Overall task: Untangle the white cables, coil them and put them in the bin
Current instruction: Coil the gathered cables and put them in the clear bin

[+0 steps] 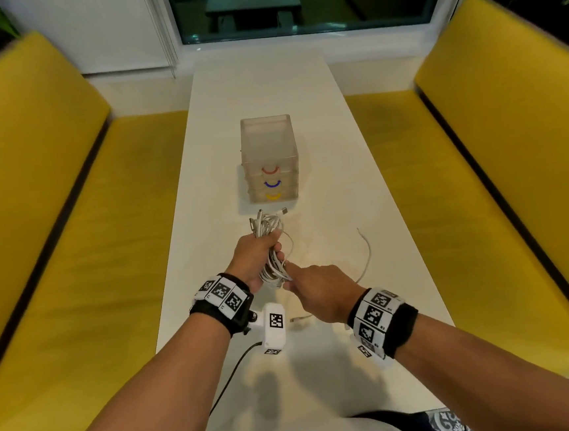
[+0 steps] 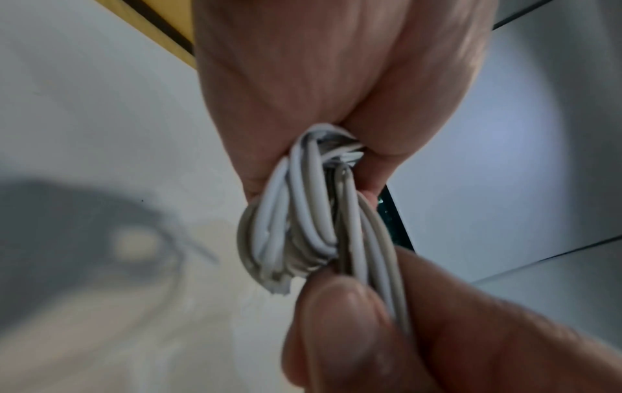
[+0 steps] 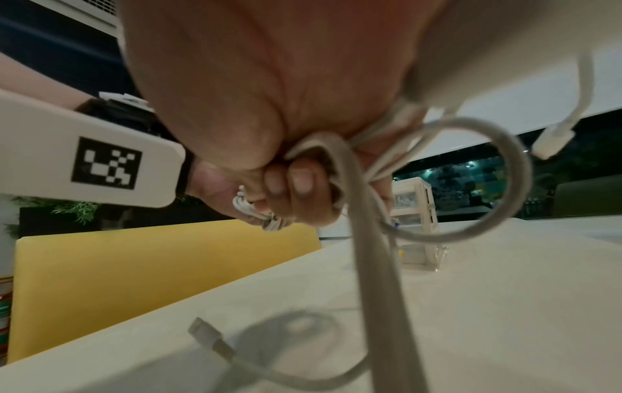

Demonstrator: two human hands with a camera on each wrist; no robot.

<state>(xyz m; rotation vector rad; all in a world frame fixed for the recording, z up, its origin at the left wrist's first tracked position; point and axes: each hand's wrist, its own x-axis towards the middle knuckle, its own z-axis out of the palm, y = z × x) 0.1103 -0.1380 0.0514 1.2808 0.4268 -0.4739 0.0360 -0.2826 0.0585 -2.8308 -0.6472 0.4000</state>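
the left hand (image 1: 257,257) is wrapped tight around a bundle of white cables (image 1: 272,250) above the table (image 1: 358,174), short of the translucent drawer bin (image 1: 269,158). the right hand (image 1: 321,293) pinches strands; only its wrist view shows a connector (image 3: 210,336) lying on the table.

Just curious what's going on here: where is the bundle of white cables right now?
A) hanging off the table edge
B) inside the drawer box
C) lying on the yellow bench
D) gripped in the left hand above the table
D: the left hand grips the bundle of white cables above the table, while the right hand pinches strands at its near end.
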